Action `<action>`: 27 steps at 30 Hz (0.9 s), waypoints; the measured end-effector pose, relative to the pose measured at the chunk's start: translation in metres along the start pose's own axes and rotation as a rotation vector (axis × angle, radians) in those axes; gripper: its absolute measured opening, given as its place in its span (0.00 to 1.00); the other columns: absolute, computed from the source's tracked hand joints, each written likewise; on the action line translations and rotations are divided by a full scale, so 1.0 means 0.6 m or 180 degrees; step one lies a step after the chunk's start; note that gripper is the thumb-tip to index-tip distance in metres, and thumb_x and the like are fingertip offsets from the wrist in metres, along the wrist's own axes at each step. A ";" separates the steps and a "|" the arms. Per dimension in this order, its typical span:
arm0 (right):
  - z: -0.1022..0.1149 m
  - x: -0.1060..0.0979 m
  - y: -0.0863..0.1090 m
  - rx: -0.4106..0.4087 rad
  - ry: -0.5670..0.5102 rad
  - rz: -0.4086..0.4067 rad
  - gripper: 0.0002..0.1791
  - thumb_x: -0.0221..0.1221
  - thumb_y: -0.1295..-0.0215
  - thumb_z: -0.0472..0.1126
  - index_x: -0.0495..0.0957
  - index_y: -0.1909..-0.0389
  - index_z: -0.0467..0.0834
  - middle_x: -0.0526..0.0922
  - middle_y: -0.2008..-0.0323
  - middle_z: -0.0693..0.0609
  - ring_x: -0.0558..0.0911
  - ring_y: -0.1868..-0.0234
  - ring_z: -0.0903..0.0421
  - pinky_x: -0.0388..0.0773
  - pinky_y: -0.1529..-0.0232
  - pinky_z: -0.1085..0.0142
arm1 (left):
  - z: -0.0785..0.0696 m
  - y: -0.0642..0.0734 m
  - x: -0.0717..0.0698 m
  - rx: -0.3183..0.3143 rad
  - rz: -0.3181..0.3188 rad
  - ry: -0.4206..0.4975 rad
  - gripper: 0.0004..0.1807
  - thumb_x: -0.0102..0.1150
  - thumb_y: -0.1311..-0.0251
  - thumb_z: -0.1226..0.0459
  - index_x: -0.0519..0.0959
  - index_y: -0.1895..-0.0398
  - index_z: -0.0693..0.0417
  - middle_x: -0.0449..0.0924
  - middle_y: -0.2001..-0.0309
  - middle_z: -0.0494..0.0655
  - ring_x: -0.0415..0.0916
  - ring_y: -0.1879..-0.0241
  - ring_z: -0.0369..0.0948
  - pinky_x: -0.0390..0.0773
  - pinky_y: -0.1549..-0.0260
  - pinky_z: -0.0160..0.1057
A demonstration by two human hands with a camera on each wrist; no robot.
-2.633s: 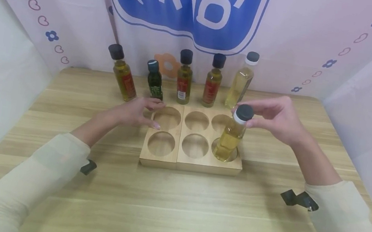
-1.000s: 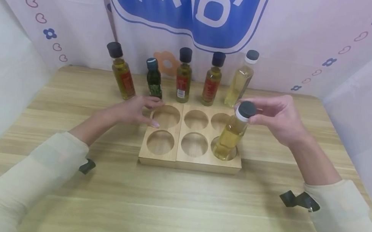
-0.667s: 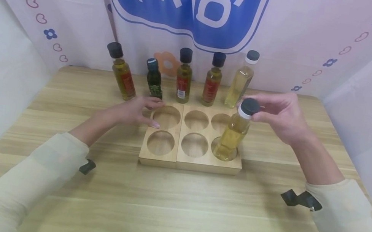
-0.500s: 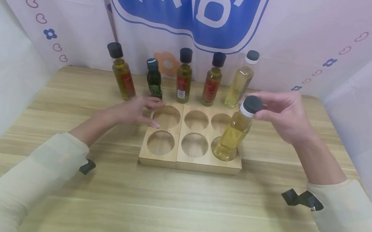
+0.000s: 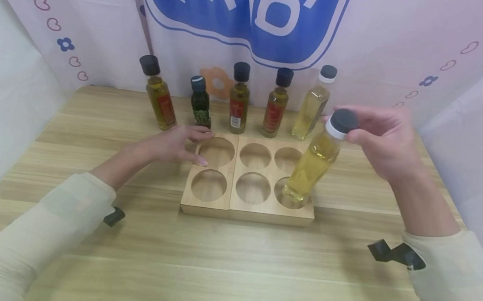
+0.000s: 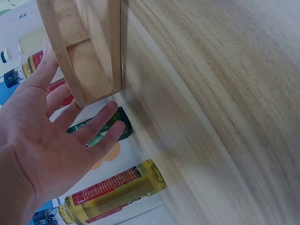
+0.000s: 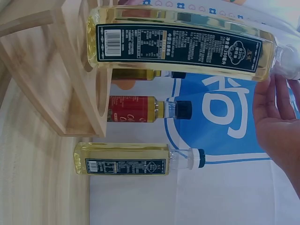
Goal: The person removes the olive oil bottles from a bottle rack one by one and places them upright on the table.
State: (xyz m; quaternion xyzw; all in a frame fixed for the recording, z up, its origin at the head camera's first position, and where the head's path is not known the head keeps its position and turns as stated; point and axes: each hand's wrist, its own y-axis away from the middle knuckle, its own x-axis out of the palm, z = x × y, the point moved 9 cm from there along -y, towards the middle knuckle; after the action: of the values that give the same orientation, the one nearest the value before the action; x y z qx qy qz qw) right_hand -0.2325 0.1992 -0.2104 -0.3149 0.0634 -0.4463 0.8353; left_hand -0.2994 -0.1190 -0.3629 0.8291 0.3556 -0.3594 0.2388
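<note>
My right hand (image 5: 387, 142) pinches the dark cap of a square clear bottle of pale yellow oil (image 5: 313, 166). The bottle leans to the right, its base raised over the front right hole of a light wooden rack (image 5: 269, 218). In the right wrist view a dark label with a barcode shows on this oil bottle (image 7: 178, 44). At the rack's back left corner lies my left hand (image 5: 163, 144), thumb and fingers spread. The left wrist view has that left hand (image 6: 44, 136) touching the rack's edge (image 6: 72, 77) without gripping it.
Along the table's back stand a red-labelled oil bottle (image 5: 162, 104), a small dark green bottle (image 5: 202, 106), two more red-labelled bottles (image 5: 238, 108) (image 5: 275, 112) and another pale oil bottle (image 5: 311, 111). A printed curtain (image 5: 104, 16) hangs behind them.
My right hand has moved up and to the right, lifting the pale oil bottle from its place in the front right hole. My left hand stays at the rack's corner.
</note>
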 end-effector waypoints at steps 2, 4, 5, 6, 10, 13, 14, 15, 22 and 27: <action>0.004 -0.001 -0.002 -0.0047 -0.0011 -0.0012 0.20 0.72 0.43 0.26 0.82 0.50 0.24 0.89 0.56 0.35 0.90 0.52 0.46 0.85 0.46 0.62 | 0.000 0.000 0.001 -0.0018 0.0001 0.0008 0.45 0.75 0.39 0.59 0.64 0.24 0.66 0.54 0.22 0.69 0.56 0.24 0.66 0.57 0.24 0.62; 0.007 -0.004 -0.004 -0.0095 -0.0046 -0.0036 0.20 0.73 0.43 0.26 0.82 0.50 0.23 0.89 0.56 0.35 0.89 0.52 0.45 0.85 0.46 0.62 | 0.000 0.000 0.001 -0.0009 -0.0005 0.0001 0.45 0.75 0.39 0.59 0.64 0.24 0.67 0.54 0.22 0.70 0.57 0.25 0.66 0.57 0.25 0.62; 0.009 -0.005 -0.005 -0.0119 -0.0080 -0.0049 0.20 0.73 0.43 0.26 0.82 0.50 0.22 0.89 0.57 0.34 0.89 0.52 0.45 0.85 0.47 0.62 | -0.001 0.000 0.001 -0.0003 -0.0009 -0.0004 0.44 0.75 0.39 0.58 0.64 0.24 0.67 0.54 0.22 0.70 0.57 0.25 0.67 0.56 0.25 0.62; 0.010 -0.007 -0.006 -0.0142 -0.0090 -0.0076 0.20 0.73 0.44 0.26 0.82 0.50 0.22 0.89 0.57 0.34 0.89 0.52 0.45 0.85 0.47 0.62 | -0.001 -0.001 0.001 -0.0003 -0.0009 -0.0007 0.45 0.75 0.39 0.58 0.64 0.24 0.67 0.54 0.22 0.70 0.57 0.25 0.67 0.56 0.25 0.62; 0.016 -0.016 -0.007 -0.0218 -0.0152 -0.0192 0.21 0.74 0.46 0.26 0.82 0.53 0.21 0.89 0.58 0.34 0.90 0.54 0.45 0.85 0.47 0.62 | -0.001 -0.001 0.001 0.0003 -0.0002 -0.0004 0.44 0.74 0.39 0.58 0.64 0.24 0.67 0.54 0.22 0.70 0.55 0.24 0.66 0.56 0.24 0.62; 0.019 -0.022 -0.008 -0.0253 -0.0198 -0.0272 0.20 0.75 0.48 0.26 0.82 0.54 0.21 0.89 0.59 0.34 0.90 0.55 0.45 0.85 0.46 0.61 | 0.000 -0.001 0.002 -0.0014 0.0000 -0.0003 0.45 0.75 0.39 0.58 0.64 0.24 0.66 0.54 0.22 0.69 0.55 0.24 0.66 0.55 0.24 0.62; 0.021 -0.023 -0.009 -0.0269 -0.0214 -0.0280 0.20 0.75 0.48 0.26 0.82 0.54 0.21 0.89 0.60 0.34 0.90 0.55 0.45 0.85 0.46 0.60 | 0.001 -0.001 0.002 -0.0018 -0.0001 -0.0002 0.45 0.75 0.39 0.59 0.64 0.24 0.66 0.54 0.22 0.69 0.54 0.24 0.66 0.55 0.24 0.62; 0.023 -0.024 -0.010 -0.0284 -0.0236 -0.0281 0.20 0.75 0.47 0.26 0.82 0.55 0.21 0.89 0.60 0.34 0.90 0.56 0.45 0.85 0.46 0.60 | 0.002 -0.001 0.002 -0.0018 -0.0003 -0.0002 0.45 0.75 0.39 0.59 0.63 0.24 0.66 0.54 0.22 0.69 0.54 0.24 0.66 0.55 0.24 0.62; 0.031 -0.022 -0.016 -0.0434 -0.0437 -0.0240 0.20 0.74 0.47 0.25 0.80 0.56 0.18 0.88 0.62 0.32 0.89 0.60 0.43 0.86 0.50 0.60 | 0.002 -0.002 0.001 0.0008 -0.0020 -0.0023 0.45 0.75 0.39 0.58 0.64 0.24 0.67 0.54 0.22 0.70 0.55 0.24 0.67 0.57 0.25 0.63; 0.035 -0.027 -0.017 -0.0463 -0.0557 -0.0299 0.19 0.73 0.47 0.22 0.79 0.57 0.17 0.88 0.62 0.30 0.89 0.62 0.43 0.88 0.53 0.60 | -0.003 -0.001 0.000 0.0013 -0.0029 -0.0008 0.44 0.74 0.38 0.58 0.64 0.25 0.67 0.54 0.22 0.70 0.54 0.24 0.67 0.57 0.25 0.63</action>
State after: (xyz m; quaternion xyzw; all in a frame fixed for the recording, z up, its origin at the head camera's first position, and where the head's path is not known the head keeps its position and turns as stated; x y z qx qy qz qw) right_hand -0.2412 0.2179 -0.1905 -0.4151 0.0078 -0.4500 0.7907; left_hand -0.2992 -0.1175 -0.3622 0.8275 0.3583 -0.3622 0.2360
